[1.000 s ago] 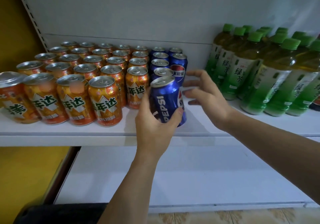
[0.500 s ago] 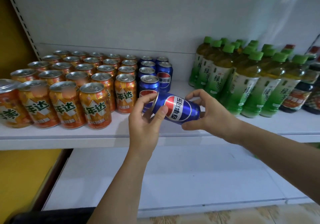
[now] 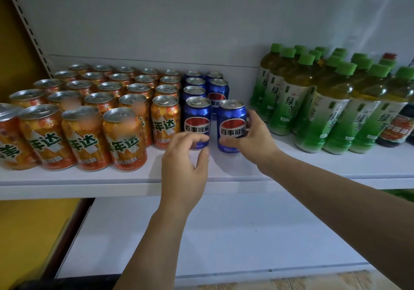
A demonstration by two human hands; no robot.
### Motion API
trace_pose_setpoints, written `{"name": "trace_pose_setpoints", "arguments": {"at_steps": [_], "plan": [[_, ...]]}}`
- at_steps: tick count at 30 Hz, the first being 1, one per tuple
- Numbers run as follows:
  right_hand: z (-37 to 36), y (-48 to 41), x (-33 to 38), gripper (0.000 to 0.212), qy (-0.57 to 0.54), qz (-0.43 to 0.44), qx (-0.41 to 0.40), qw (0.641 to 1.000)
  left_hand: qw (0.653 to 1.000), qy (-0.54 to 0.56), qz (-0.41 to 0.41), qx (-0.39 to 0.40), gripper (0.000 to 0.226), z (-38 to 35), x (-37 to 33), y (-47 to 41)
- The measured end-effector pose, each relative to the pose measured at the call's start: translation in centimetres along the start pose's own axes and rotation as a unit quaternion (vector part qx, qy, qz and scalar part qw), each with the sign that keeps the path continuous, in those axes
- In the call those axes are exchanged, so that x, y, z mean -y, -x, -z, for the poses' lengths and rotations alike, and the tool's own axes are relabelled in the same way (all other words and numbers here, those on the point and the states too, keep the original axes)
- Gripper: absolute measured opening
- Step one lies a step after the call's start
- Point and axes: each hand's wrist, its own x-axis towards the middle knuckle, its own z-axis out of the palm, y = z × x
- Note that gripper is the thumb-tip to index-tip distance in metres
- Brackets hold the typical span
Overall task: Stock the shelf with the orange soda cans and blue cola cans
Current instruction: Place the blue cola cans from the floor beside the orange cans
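The leftmost orange soda can is cut off by the left frame edge, and smeared patches blot the labels of several orange soda cans. The left hand covers the foot of the left front cola can; contact between them cannot be determined. The right hand masks the flank of the right front cola can, and a dark bottle is clipped at the right edge.

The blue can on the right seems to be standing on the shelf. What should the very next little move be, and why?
Probably open the right hand and draw it back: the blue cola can it grips stands upright on the shelf, beside the neighbouring blue can, label facing out, so it seems placed.
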Motion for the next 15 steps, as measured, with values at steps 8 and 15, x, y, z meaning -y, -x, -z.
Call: {"name": "trace_pose_setpoints", "arguments": {"at_steps": [8,15], "plan": [[-2.1,-5.4,-0.3,0.079,0.019,-0.006,-0.035,0.999,0.981,-0.172,0.028,0.09,0.02,0.9,1.8,0.2],[-3.3,-7.2,-0.6,0.085,0.042,0.009,-0.049,0.998,0.972,-0.212,0.002,0.101,0.019,0.6,2.3,0.5]]}}
